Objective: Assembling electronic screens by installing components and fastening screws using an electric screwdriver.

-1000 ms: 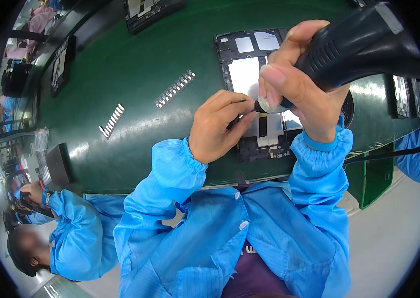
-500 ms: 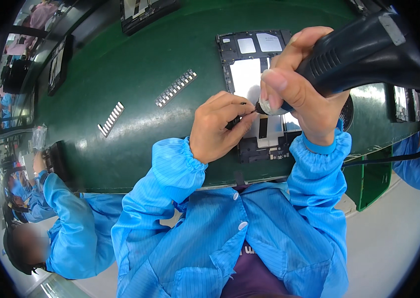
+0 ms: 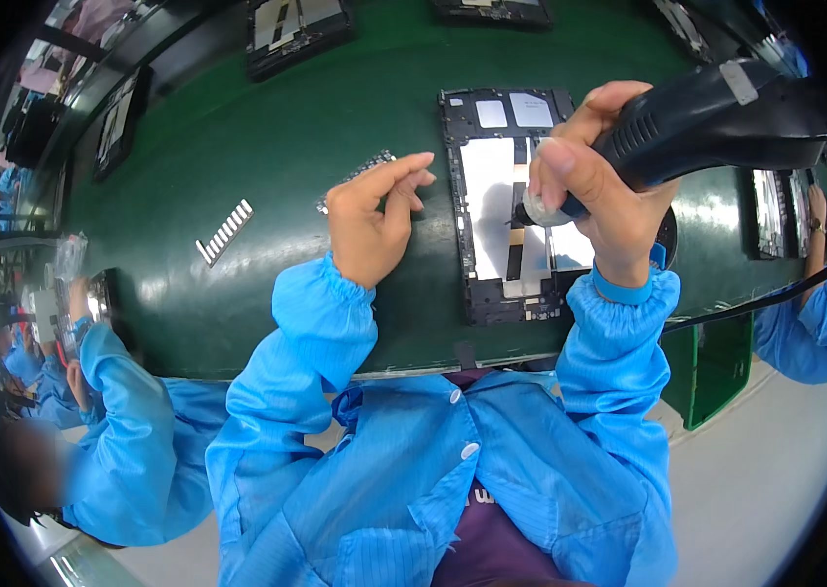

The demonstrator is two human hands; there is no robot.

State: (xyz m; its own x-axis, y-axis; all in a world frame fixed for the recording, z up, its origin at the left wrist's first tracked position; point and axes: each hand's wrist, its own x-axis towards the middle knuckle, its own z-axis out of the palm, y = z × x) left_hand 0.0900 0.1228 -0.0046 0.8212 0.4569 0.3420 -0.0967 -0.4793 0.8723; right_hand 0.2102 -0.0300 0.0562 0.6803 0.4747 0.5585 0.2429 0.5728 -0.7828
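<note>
My right hand (image 3: 601, 186) is closed round the front of a black electric screwdriver (image 3: 697, 127). Its worn pale nose points left and down, with the dark tip over the middle of an opened tablet (image 3: 487, 245). That tablet has a black frame, silver-white panels and a dark ribbon strip. My left hand (image 3: 374, 215) is lifted to the left of it, fingers curled and pressed together; whatever they hold, if anything, is hidden. Partly covered by this hand lies a dark strip (image 3: 384, 158) with rows of small pale pieces. Another strip of white pieces (image 3: 225, 233) rests farther left.
More opened devices lie on the green table (image 3: 267, 323): one at the far left (image 3: 122, 122), one at the back (image 3: 296, 34), and others at the right (image 3: 780, 210). A black cord (image 3: 765, 305) crosses the right front edge. A co-worker's blue sleeve (image 3: 130, 362) is at left.
My left hand has moved left, away from the screwdriver's tip, toward the dark strip. The right hand has kept its grip on the tool, its tip still over the tablet.
</note>
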